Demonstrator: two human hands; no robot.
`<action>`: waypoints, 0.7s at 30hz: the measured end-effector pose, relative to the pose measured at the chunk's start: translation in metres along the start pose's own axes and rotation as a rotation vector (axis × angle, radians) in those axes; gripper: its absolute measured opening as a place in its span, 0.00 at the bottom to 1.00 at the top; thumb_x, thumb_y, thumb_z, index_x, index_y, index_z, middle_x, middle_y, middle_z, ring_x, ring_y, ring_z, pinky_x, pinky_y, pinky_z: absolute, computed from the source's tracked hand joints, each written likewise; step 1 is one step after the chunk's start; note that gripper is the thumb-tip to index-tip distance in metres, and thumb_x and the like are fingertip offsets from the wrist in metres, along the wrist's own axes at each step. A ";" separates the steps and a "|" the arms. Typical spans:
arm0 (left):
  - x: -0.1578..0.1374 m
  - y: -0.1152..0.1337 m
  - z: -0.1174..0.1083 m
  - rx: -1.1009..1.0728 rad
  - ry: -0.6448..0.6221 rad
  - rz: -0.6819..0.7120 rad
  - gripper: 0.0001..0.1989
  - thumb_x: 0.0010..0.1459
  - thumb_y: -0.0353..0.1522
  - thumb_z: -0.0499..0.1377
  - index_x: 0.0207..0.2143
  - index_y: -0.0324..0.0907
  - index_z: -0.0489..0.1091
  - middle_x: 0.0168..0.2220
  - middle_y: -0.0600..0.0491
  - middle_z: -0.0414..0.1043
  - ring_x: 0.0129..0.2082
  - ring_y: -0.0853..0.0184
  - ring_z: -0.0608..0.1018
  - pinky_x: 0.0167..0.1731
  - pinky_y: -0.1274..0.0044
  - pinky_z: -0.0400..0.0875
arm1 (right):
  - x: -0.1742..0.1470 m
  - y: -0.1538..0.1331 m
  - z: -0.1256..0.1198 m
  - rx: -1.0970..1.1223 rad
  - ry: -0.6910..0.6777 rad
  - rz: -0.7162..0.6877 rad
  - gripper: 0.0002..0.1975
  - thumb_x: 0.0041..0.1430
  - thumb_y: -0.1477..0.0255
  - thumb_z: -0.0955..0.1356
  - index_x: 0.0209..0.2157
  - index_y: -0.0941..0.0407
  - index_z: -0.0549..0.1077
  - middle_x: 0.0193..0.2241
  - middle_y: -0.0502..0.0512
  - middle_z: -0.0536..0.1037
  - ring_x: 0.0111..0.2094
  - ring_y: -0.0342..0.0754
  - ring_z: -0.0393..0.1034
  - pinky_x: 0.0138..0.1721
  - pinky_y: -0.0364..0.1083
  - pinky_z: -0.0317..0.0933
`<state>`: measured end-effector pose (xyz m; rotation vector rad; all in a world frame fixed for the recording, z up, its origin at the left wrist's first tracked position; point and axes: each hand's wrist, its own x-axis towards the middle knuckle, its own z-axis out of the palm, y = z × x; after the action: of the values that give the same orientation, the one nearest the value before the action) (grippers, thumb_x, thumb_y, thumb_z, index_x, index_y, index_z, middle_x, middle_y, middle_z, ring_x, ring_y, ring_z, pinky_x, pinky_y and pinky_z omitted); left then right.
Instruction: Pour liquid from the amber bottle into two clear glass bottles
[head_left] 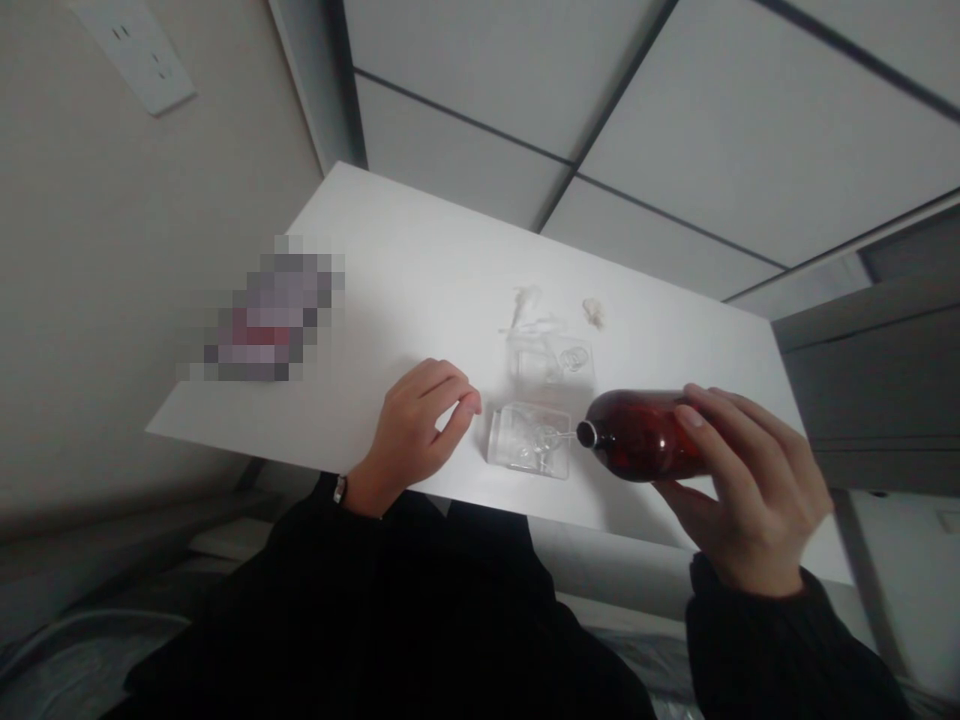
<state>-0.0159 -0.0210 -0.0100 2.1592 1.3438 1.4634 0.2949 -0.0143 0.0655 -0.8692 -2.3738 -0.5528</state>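
My right hand point(750, 480) is wrapped round a dark reddish-brown bottle point(645, 435), tipped on its side with its mouth toward the left. From the mouth a thin clear stream runs into a clear rectangular container point(529, 440) near the table's front edge. Clear liquid and bubbles show inside that container. My left hand point(427, 420) is just left of the container, apart from it, its fingers curled and thumb meeting the index finger. Nothing shows in its grasp. Behind the container lies another clear rectangular piece point(551, 365), with a round ribbed shape in it.
The white table point(420, 250) carries a crumpled clear wrapper point(527, 305) and a small pale crumpled scrap point(594, 312) toward its back. A pixelated object point(274, 315) stands at the left. Pale panels point(465, 90) rise behind the table; a wall point(187, 200) borders it on the left.
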 end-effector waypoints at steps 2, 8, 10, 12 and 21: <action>0.000 0.000 0.000 0.001 -0.003 -0.001 0.12 0.70 0.27 0.54 0.31 0.42 0.70 0.31 0.53 0.72 0.33 0.66 0.74 0.34 0.71 0.69 | -0.001 0.001 0.000 0.002 -0.001 -0.002 0.47 0.52 0.80 0.80 0.71 0.55 0.65 0.58 0.68 0.78 0.56 0.67 0.76 0.55 0.61 0.74; 0.000 0.000 0.000 0.000 -0.009 -0.007 0.13 0.70 0.27 0.54 0.31 0.42 0.70 0.31 0.53 0.72 0.33 0.66 0.74 0.35 0.72 0.69 | -0.002 0.002 0.001 -0.012 0.013 -0.015 0.47 0.50 0.81 0.80 0.70 0.55 0.66 0.59 0.67 0.77 0.56 0.66 0.76 0.56 0.61 0.74; 0.000 0.000 0.000 0.002 -0.007 -0.007 0.13 0.70 0.27 0.53 0.31 0.42 0.70 0.31 0.53 0.72 0.33 0.66 0.74 0.35 0.72 0.69 | -0.001 0.003 0.001 -0.013 0.015 -0.019 0.47 0.50 0.80 0.81 0.70 0.56 0.66 0.59 0.67 0.77 0.57 0.66 0.76 0.56 0.61 0.74; 0.000 -0.001 0.001 0.005 -0.007 -0.005 0.13 0.70 0.27 0.53 0.31 0.42 0.70 0.31 0.53 0.72 0.33 0.66 0.74 0.35 0.71 0.69 | -0.001 0.002 0.000 -0.012 0.015 -0.018 0.46 0.52 0.79 0.80 0.70 0.55 0.65 0.59 0.66 0.77 0.57 0.66 0.76 0.55 0.61 0.75; -0.001 -0.001 0.001 0.000 -0.007 -0.009 0.13 0.70 0.26 0.53 0.31 0.42 0.70 0.31 0.53 0.73 0.32 0.66 0.74 0.34 0.72 0.69 | 0.001 0.002 0.000 -0.017 0.023 -0.011 0.43 0.56 0.78 0.79 0.71 0.53 0.65 0.61 0.63 0.76 0.59 0.63 0.75 0.57 0.59 0.74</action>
<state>-0.0162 -0.0210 -0.0119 2.1534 1.3498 1.4505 0.2953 -0.0123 0.0661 -0.8531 -2.3579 -0.5857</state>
